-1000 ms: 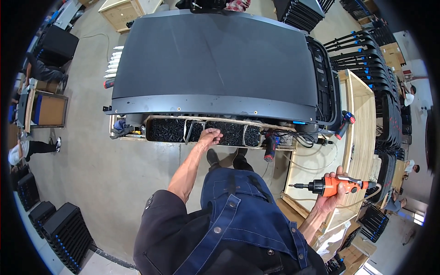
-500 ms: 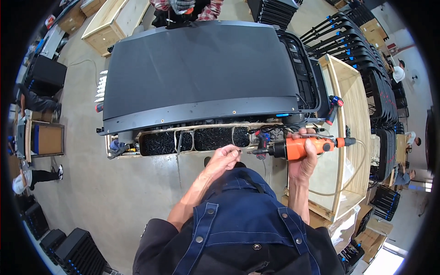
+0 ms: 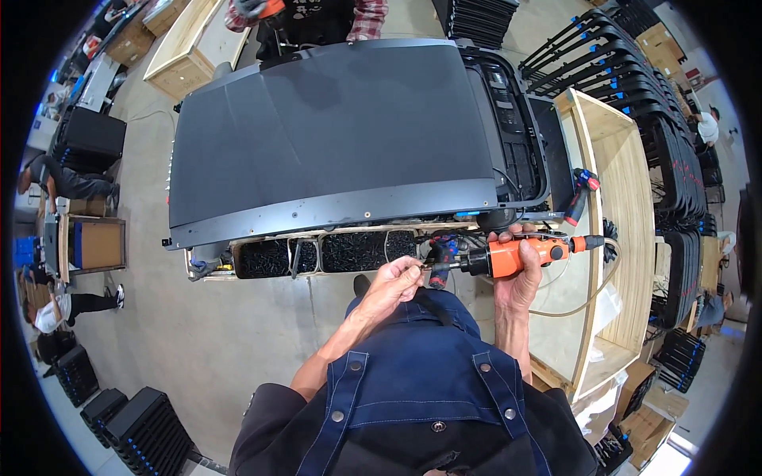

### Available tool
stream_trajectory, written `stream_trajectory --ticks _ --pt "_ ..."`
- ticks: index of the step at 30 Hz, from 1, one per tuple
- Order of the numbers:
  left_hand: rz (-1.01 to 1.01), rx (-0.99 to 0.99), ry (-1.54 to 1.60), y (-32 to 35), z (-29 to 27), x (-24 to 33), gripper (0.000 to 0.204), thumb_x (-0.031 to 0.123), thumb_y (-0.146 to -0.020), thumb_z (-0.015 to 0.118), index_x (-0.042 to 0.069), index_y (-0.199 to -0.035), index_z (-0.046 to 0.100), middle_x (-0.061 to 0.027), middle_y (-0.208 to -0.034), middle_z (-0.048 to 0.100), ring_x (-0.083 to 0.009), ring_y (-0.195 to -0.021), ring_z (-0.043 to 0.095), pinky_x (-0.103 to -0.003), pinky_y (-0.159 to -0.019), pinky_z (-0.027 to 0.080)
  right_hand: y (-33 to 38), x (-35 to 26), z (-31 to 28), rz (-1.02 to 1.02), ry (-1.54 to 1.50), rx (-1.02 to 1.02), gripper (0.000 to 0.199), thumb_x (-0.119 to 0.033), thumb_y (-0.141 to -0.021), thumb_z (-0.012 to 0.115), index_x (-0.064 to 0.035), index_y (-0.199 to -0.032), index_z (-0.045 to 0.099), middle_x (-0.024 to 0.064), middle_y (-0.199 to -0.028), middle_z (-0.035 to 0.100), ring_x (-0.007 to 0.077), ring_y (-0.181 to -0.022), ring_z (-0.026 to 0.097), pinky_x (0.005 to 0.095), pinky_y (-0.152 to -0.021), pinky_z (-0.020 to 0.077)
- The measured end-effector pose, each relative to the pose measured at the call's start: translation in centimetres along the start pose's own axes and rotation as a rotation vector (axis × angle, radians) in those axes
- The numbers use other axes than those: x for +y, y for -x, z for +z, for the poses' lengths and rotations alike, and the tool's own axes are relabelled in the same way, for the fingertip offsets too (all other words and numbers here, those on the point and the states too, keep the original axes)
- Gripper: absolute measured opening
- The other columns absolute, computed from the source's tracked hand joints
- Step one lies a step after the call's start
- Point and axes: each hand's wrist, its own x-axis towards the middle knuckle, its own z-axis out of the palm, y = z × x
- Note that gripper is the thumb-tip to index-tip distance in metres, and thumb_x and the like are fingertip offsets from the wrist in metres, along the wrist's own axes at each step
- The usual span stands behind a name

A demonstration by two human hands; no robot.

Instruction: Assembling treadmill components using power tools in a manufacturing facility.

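Observation:
My right hand (image 3: 517,274) is closed round an orange air screwdriver (image 3: 508,260), held level with its bit pointing left. A pale hose runs from its rear end. My left hand (image 3: 393,285) is pinched at the tip of the bit, on what looks like a small screw, mostly hidden by the fingers. Just beyond my hands stands a long treadmill deck with a black running belt (image 3: 333,127) and grey side rails (image 3: 317,208). Along its near side, bins (image 3: 361,252) hold many small black screws.
A red and black cordless driver (image 3: 439,266) hangs behind the bit; another driver (image 3: 583,194) rests by a wooden crate (image 3: 627,159) at right. Across the deck, a co-worker in plaid sleeves (image 3: 369,17) holds an orange tool. Black frames (image 3: 587,55) stand stacked at far right.
My left fingers and the screwdriver's bit have come together, the screw now at its tip. The view has shifted slightly. The co-worker's gloved hand with the orange tool has moved left.

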Motion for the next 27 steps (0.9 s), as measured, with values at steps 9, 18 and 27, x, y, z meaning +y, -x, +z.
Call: stream_trajectory --ticks 9,18,27 --pt "0.207 0.228 -0.457 -4.5 4.6 -0.9 0.025 0.024 -0.098 0.068 0.002 -0.106 0.063 -0.0045 -0.084 0.063 -0.0065 -0.064 0.048 -0.023 -0.055 0.038 -6.3 -2.4 -3.9 0.077 -0.124 0.004 0.035 -0.009 -0.088 0.070 -0.0079 -0.119 0.054 0.0080 -0.110 0.060 0.0207 -0.097 0.061 0.0466 -0.106 0.0467" --pt "0.209 0.286 -0.686 -8.8 7.7 -0.9 0.014 0.016 -0.098 0.065 0.003 -0.099 0.064 -0.0024 -0.084 0.064 -0.0056 -0.063 0.049 -0.022 -0.056 0.040 -7.9 -4.8 -5.4 -0.013 0.043 0.043 0.043 -0.007 -0.085 0.070 -0.0093 -0.123 0.051 0.0083 -0.113 0.059 0.0200 -0.098 0.062 0.0482 -0.106 0.0456" --pt "-0.247 -0.035 0.607 -18.0 9.0 -4.8 0.021 0.029 -0.103 0.059 0.010 -0.096 0.055 0.0036 -0.079 0.052 -0.0037 -0.057 0.037 -0.019 -0.046 0.030 -10.1 -6.6 -2.3 -0.340 0.567 -0.226 0.050 -0.007 -0.079 0.077 -0.0059 -0.122 0.052 0.0197 -0.117 0.064 0.0299 -0.104 0.065 0.0469 -0.097 0.0506"
